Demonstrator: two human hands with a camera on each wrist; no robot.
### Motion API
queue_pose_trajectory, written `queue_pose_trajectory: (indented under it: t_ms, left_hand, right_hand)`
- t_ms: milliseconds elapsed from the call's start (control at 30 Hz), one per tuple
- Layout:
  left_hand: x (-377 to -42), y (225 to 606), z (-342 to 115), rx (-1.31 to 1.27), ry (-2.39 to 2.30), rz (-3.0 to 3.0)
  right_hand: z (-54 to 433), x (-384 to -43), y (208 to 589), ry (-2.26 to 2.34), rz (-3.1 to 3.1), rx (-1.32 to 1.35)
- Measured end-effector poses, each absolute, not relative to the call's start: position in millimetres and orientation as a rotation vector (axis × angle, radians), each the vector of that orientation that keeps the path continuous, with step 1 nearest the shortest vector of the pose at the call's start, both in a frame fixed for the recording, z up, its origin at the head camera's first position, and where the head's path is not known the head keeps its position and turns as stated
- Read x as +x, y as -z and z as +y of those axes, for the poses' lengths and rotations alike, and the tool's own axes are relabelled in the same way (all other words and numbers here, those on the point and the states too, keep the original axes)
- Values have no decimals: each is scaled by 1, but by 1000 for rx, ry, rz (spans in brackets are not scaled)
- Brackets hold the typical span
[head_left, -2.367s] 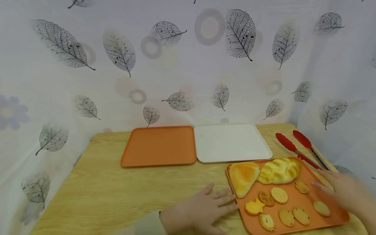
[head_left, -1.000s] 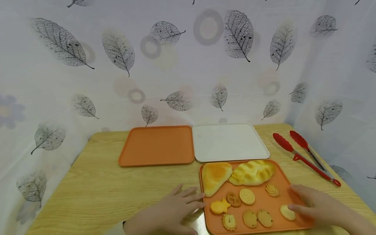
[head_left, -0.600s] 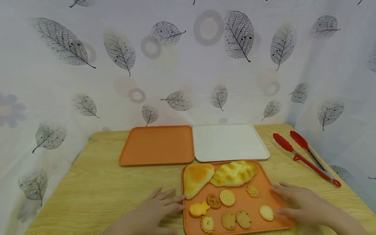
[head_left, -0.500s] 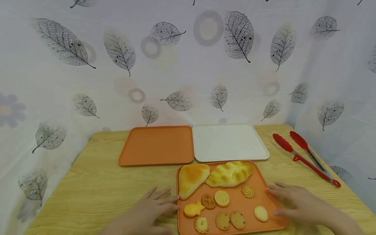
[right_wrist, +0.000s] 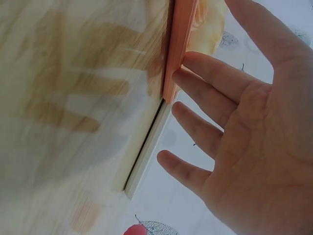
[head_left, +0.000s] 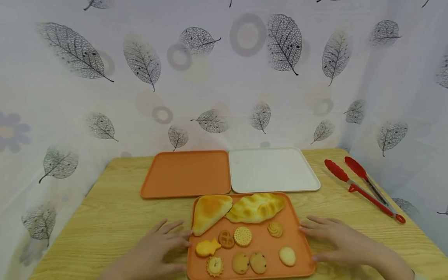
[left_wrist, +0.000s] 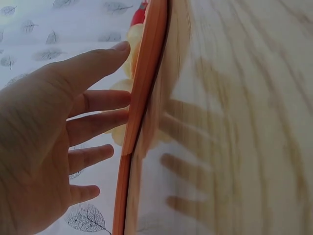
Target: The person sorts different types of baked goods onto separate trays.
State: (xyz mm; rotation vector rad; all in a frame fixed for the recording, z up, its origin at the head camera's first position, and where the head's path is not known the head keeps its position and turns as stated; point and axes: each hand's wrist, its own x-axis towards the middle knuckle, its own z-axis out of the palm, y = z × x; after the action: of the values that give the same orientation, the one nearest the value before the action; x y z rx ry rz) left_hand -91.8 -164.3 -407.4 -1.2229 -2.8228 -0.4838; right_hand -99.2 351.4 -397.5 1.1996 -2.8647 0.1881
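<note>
An orange tray [head_left: 264, 244] lies at the front of the table between both hands. On it are a triangular bread [head_left: 209, 214], a braided loaf [head_left: 257, 208] and several small cookies, among them a fish-shaped cookie [head_left: 207, 247], a swirl cookie [head_left: 275, 229] and a pale oval cookie [head_left: 287, 256]. My left hand [head_left: 150, 249] has its fingers extended, with fingertips at the tray's left edge. At the opposite edge my right hand [head_left: 343, 241] rests its fingertips, fingers spread and nearly straight. In the wrist views, the left fingers [left_wrist: 100, 100] and right fingers [right_wrist: 215, 81] meet the tray's side.
Behind stand a second orange tray [head_left: 187, 175] and a white tray [head_left: 273, 171], side by side and bare. Red-tipped tongs [head_left: 367, 194] lie spread at the right table edge. A leaf-patterned curtain [head_left: 224, 85] surrounds the back and sides.
The tray with the breads and cookies has slid left across the table, from the right side to the middle. Both hands moved left with it, at its edges.
</note>
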Motion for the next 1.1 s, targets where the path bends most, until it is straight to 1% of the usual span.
queue_pose_trajectory:
  t_ms: [300, 600, 867, 1100]
  left_hand:
    - [-91, 406, -174, -1189, 424, -2782]
    - [-92, 403, -174, -1196, 429, -2718]
    - [-93, 403, -174, -1124, 342, -2733]
    - [-92, 407, -170, -945, 295, -3004]
  right_hand:
    - [337, -106, 392, -228, -2910, 1233]
    - [335, -118, 382, -334, -2888, 1265]
    - [339, -136, 359, -397, -2834, 1154]
    - [356, -148, 330, -479, -2876, 952]
